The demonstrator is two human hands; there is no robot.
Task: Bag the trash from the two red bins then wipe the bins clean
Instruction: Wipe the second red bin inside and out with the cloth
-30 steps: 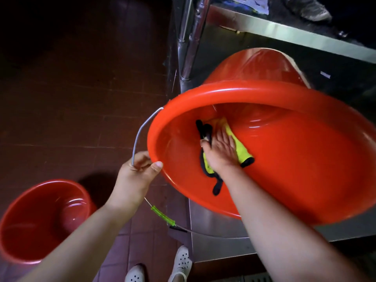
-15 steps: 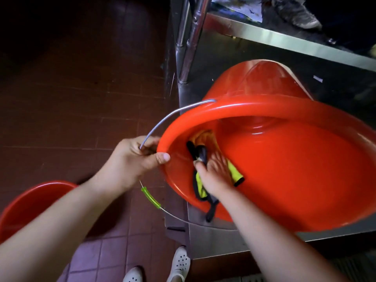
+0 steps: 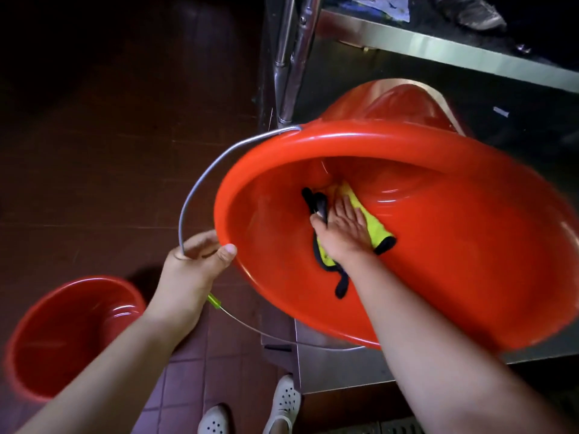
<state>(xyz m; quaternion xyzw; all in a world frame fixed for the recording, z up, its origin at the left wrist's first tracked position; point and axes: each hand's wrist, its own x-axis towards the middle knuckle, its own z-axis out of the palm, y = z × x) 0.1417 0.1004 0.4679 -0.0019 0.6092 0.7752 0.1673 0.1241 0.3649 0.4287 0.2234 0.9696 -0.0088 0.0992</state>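
Observation:
A big red bin [image 3: 438, 245] lies tilted on its side on a steel table, its mouth facing me. My left hand [image 3: 191, 270] grips the bin's rim at the left, thumb over the edge, with the wire handle [image 3: 200, 183] looping past it. Inside the bin my right hand [image 3: 343, 228] presses flat, fingers straight, on a yellow cloth with black trim [image 3: 372, 220] against the inner wall. A second red bin [image 3: 69, 336] stands upright on the floor at lower left, with nothing visible inside.
The steel table [image 3: 344, 368] carries the tilted bin; its legs [image 3: 291, 57] rise at the top centre and a shelf edge [image 3: 438, 48] runs behind. Dark red floor tiles [image 3: 94, 151] spread to the left. My white shoes [image 3: 282, 405] show at the bottom.
My right hand slid the cloth up and to the right along the bin's inner wall. The view shifted, and the floor bin came more fully into sight.

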